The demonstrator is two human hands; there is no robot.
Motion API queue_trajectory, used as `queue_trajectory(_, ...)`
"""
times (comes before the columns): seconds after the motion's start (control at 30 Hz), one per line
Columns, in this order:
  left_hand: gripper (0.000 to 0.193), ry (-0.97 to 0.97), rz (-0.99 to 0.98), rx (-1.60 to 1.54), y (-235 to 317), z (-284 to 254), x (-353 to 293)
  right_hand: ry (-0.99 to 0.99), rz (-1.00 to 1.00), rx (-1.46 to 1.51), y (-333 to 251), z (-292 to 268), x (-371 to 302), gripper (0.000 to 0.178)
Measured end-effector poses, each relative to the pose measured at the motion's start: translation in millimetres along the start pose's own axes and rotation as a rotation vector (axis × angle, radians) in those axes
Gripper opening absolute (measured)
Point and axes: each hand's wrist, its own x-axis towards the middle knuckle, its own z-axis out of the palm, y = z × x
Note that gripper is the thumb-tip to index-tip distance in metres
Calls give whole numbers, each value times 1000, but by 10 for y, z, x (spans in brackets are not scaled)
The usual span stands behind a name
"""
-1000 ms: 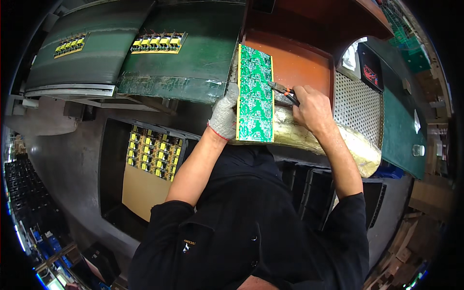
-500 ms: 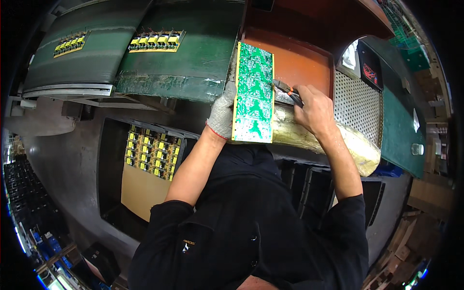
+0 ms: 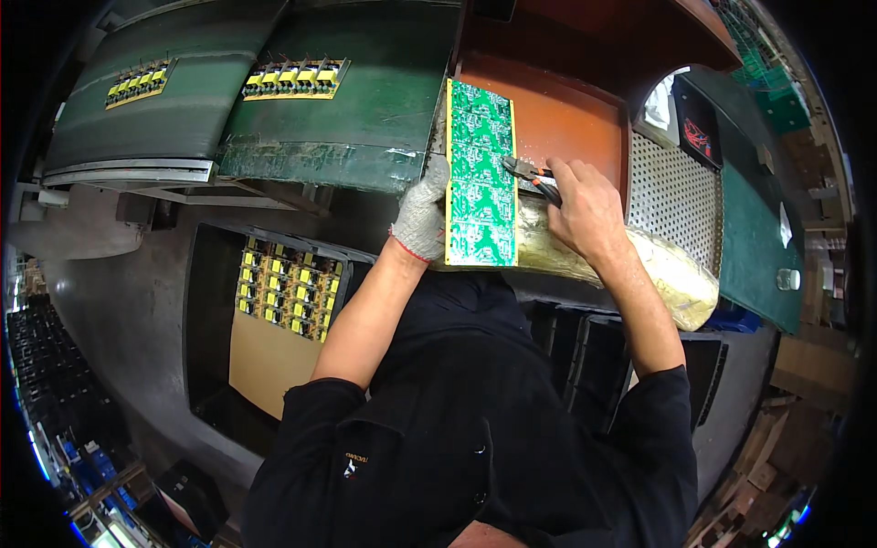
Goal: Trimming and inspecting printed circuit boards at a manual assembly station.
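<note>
In my gloved left hand (image 3: 423, 217) is a long green circuit board (image 3: 482, 196) with yellow edges, gripped by its left side. Its solder side faces me, and the fingers behind it are hidden. My bare right hand (image 3: 587, 208) closes around a pair of cutting pliers (image 3: 537, 176) with orange and black handles. The tips of the pliers lie over the right part of the board, a little above its middle. Whether the jaws touch a lead is too small to tell.
Beyond the board is an orange-brown tray (image 3: 566, 110). A wrapped, yellowish padded roll (image 3: 671, 274) runs below my right forearm. On the green belt (image 3: 384, 128) sits a board with yellow components (image 3: 294, 79); another (image 3: 137, 84) lies farther left. A black bin (image 3: 208, 365) holds several boards at lower left.
The pliers have moved left, from the board's right edge onto its face. The board has tilted slightly. At far left, the component board on the belt has shifted a little to the right.
</note>
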Motion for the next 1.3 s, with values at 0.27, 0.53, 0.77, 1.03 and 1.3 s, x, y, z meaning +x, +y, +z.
queue_trajectory(0.27, 49, 26, -1, 3, 19, 19, 9, -165, 67, 8, 63, 61, 20, 32)
queue_trajectory(0.53, 50, 2, -23, -37, 16, -107, 5, -21, 129, 43, 161, 121, 193, 26)
queue_trajectory(0.77, 49, 32, 12, 63, -28, -161, 0, -166, 165, 12, 198, 90, 250, 23)
queue_trajectory(1.03, 48, -14, -16, 15, -11, -162, -3, -58, 147, 8, 141, 114, 295, 25)
queue_trajectory(1.3, 49, -92, -40, 1, 11, -98, -41, -159, 122, -92, 185, 92, 277, 31)
